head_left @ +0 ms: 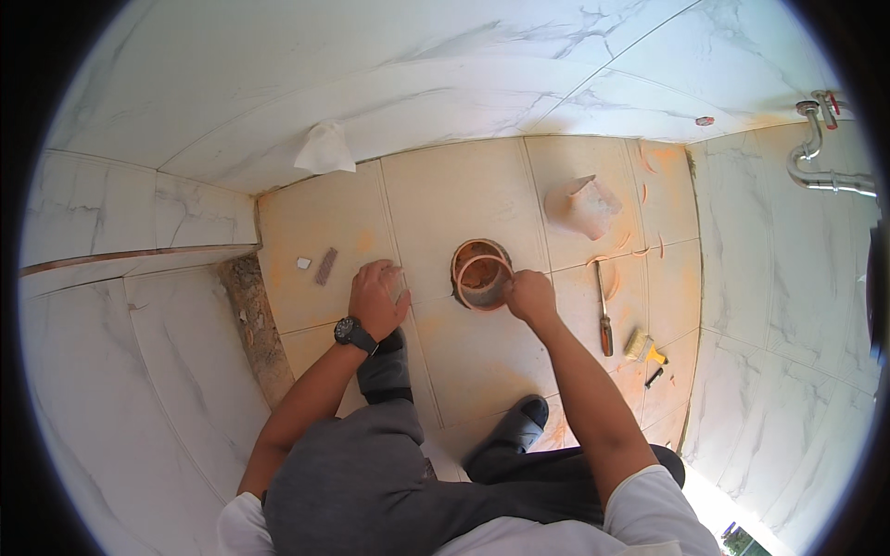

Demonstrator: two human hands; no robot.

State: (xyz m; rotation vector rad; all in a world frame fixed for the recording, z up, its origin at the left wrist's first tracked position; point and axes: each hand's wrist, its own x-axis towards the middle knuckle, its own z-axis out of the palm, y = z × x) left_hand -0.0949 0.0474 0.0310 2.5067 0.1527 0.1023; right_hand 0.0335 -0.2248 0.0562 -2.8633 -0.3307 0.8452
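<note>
A short orange pipe piece [483, 297] with a round rim sits at the round hole [478, 245] in the tiled floor, slightly off the hole's centre toward me. My right hand [531, 296] is closed on the right side of its rim, thumb and fingers pinched together. How deep the pipe piece reaches into the hole I cannot tell. My left hand [377, 298] hovers or rests just above my left foot, fingers stretched and holding nothing. A black watch [356, 334] is on that wrist.
Right of the hole lie a pale, jagged-edged hollow piece [582, 206], several thin orange curved strips, a screwdriver-like tool [605, 320], a paintbrush [640, 347] and a small black stick [654, 377]. On the left are a brownish strip [325, 266] and white crumpled material [324, 148]. Marbled walls enclose the floor.
</note>
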